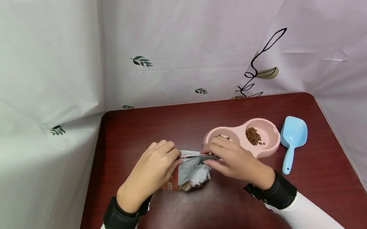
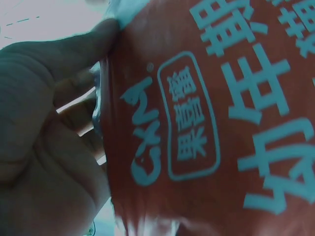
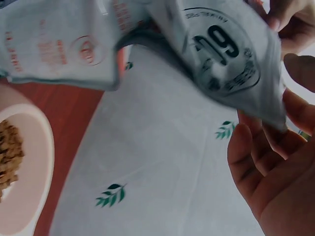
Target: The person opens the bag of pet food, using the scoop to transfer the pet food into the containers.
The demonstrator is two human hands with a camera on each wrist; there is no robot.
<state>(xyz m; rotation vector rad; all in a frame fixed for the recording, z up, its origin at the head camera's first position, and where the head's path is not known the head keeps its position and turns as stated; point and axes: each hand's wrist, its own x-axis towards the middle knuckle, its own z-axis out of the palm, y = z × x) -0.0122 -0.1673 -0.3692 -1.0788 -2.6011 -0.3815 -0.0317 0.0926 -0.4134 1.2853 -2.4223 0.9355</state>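
A grey and orange pet food bag (image 1: 194, 172) stands upright on the table, its top edge level with both hands. My left hand (image 1: 157, 165) pinches the bag's top left corner, with the thumb on the orange printed face (image 2: 197, 123) in the left wrist view. At the opposite top corner, my right hand (image 1: 235, 159) pinches the bag between thumb and fingers. The right wrist view shows the grey side of the bag (image 3: 231, 64) tapering towards those fingers. Whether the bag's mouth is sealed or parted cannot be told.
Just beyond my right hand sits a pink double bowl (image 1: 272, 140), with brown kibble (image 1: 252, 136) in its right compartment and some pieces in the left. A light blue scoop (image 1: 293, 131) lies to the right of it. Patterned white cloth (image 1: 176, 54) hangs around the dark red table (image 1: 196, 220).
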